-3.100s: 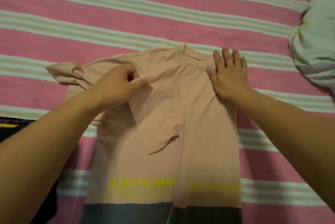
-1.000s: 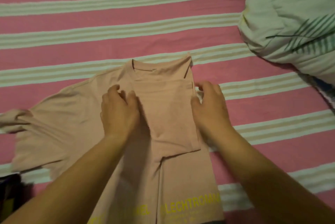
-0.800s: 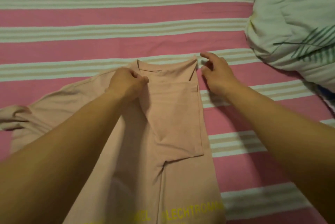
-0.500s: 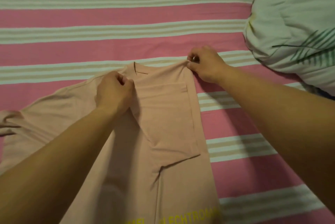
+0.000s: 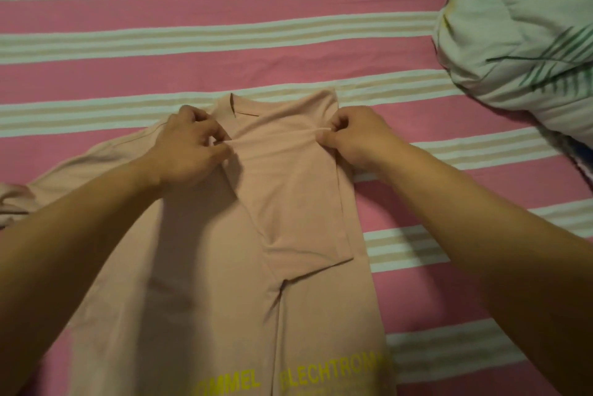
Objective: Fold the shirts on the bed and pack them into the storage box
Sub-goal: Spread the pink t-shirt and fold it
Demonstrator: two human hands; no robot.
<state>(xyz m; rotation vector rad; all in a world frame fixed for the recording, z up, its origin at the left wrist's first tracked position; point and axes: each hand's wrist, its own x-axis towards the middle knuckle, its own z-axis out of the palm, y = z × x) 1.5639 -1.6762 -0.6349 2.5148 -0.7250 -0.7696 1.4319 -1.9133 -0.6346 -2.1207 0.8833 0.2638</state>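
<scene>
The pink shirt (image 5: 224, 267) lies flat on the bed (image 5: 224, 52) in front of me, collar at the far end, yellow lettering at the near end. Its right side is folded in over the middle; its left sleeve spreads out to the left. My left hand (image 5: 189, 148) has its fingers (image 5: 215, 139) curled, pinching the cloth just left of the collar. My right hand (image 5: 356, 139) pinches a small ridge of cloth at the shirt's far right edge. A pale quilt (image 5: 519, 30) with green leaf print sits far right on the striped bed.
</scene>
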